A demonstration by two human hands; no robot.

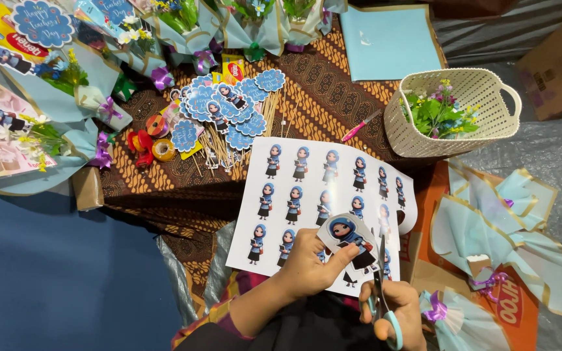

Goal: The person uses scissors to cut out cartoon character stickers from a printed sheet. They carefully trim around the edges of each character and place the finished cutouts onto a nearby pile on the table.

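White glossy sticker sheet of blue-hooded cartoon figures (pixel 323 195) lies on brown batik-cloth worktop (pixel 320 91), cream woven plastic basket of artificial flowers (pixel 453 110) just beside its upper right corner. Pile of blue scalloped toppers on wooden sticks (pixel 229 110) above it, light-blue wrapped bouquets (pixel 495 227) crowding the right. Left hand (pixel 307 266) pinches a cut-out cartoon figure sticker (pixel 349 237) over the sheet's lower edge. Right hand (pixel 391 312) closed round teal-handled scissors (pixel 382 292), blades touching the cut-out. Open blue floor (pixel 53 279) at left.
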